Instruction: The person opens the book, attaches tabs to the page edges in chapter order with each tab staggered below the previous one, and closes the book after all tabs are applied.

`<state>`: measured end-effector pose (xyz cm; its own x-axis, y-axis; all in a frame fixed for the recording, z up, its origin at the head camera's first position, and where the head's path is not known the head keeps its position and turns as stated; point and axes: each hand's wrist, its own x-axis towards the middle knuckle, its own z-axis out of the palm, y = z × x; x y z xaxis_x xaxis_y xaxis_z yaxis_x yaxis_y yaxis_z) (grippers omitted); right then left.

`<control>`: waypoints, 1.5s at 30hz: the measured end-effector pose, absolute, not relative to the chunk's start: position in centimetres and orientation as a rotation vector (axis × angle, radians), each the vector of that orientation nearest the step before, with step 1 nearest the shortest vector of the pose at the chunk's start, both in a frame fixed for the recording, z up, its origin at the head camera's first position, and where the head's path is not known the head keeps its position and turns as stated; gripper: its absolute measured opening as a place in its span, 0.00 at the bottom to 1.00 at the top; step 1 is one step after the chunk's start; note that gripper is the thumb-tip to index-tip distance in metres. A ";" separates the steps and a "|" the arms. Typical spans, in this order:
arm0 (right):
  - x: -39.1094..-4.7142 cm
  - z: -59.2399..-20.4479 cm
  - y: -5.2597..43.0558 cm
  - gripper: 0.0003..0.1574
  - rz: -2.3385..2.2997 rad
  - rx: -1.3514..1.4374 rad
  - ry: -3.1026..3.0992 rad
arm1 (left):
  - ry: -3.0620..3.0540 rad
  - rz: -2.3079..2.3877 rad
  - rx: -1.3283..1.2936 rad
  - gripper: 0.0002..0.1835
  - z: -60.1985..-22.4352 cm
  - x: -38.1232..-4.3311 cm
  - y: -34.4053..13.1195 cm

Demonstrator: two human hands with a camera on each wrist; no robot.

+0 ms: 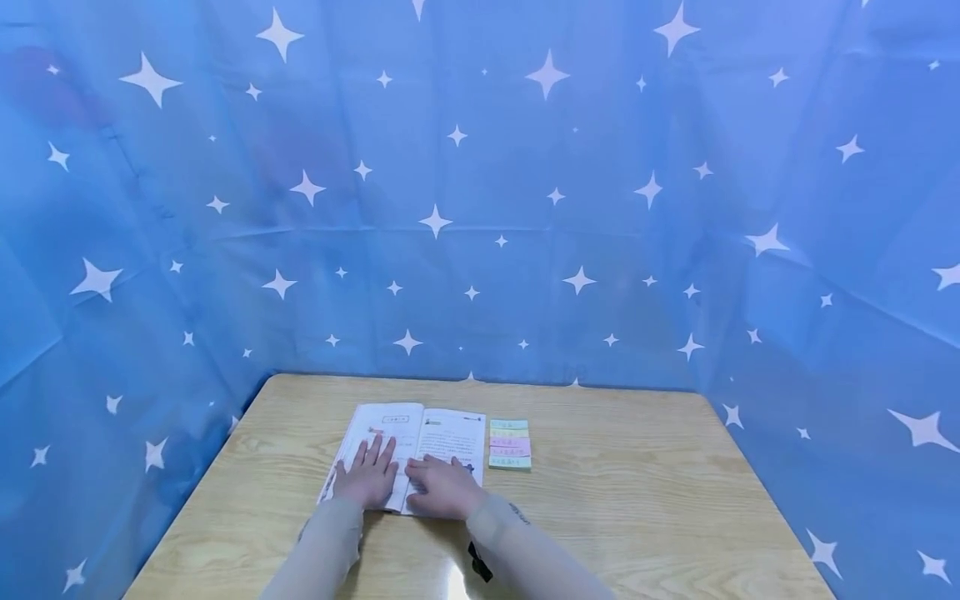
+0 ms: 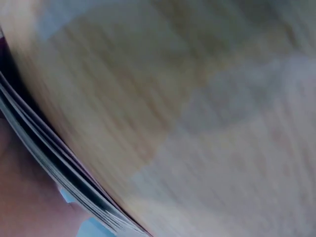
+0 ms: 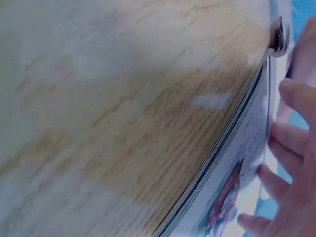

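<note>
An open book (image 1: 452,433) lies on the wooden table, its printed pages facing up. My left hand (image 1: 367,475) rests with fingers spread on the left page. On the right page, near the fold, lies my right hand (image 1: 442,486), its fingers pointing left across the paper. In the left wrist view the edges of the book's pages (image 2: 64,170) show beside part of the left hand (image 2: 34,192). A coloured picture on the page (image 3: 227,197) appears in the right wrist view, with the fingers of the right hand (image 3: 291,168) touching the paper.
Just right of the book is a column of sticky notes (image 1: 510,444) in green, yellow and pink, with handwriting on them. The wooden table (image 1: 637,483) extends to the right. A blue curtain with white stars (image 1: 480,167) hangs behind and on both sides.
</note>
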<state>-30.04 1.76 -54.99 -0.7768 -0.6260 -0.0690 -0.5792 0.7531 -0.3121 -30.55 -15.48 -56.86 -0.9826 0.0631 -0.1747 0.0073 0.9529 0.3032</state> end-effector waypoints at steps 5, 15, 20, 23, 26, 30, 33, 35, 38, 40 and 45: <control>-30.4 -54.9 1.2 0.34 -0.313 -0.898 2.816 | 2.928 0.452 0.048 0.28 -57.1 -30.7 -15.6; -32.2 -55.1 0.2 0.37 -0.172 -0.764 2.901 | 2.953 0.397 0.046 0.28 -57.5 -31.2 -15.7; -33.3 -55.2 -0.2 0.39 -0.095 -0.712 2.930 | 2.958 0.392 0.059 0.28 -57.6 -31.4 -15.8; -33.9 -55.3 -0.3 0.40 -0.053 -0.684 2.947 | 2.954 0.392 0.068 0.28 -57.6 -31.4 -15.7; -34.4 -55.3 -0.5 0.40 -0.039 -0.666 2.957 | 2.955 0.380 0.058 0.28 -57.6 -31.4 -15.7; -35.1 -55.3 -0.8 0.40 -0.041 -0.647 2.962 | 2.966 0.383 0.050 0.28 -57.5 -31.2 -15.8; -35.5 -55.3 -0.9 0.39 -0.060 -0.630 2.967 | 2.974 0.382 0.050 0.28 -57.7 -31.0 -15.9; -35.7 -55.4 -0.9 0.39 -0.071 -0.614 2.970 | 2.974 0.377 0.050 0.27 -57.9 -30.9 -15.8; -36.3 -55.8 -1.0 0.40 -0.080 -0.583 2.976 | 2.971 0.376 0.047 0.27 -58.0 -30.8 -15.6; -36.8 -56.0 -1.0 0.40 -0.074 -0.565 2.980 | 2.972 0.372 0.037 0.27 -58.0 -30.8 -15.5; -38.1 -56.3 -1.5 0.36 -0.075 -0.542 2.977 | 2.975 0.358 0.039 0.27 -57.8 -30.8 -15.7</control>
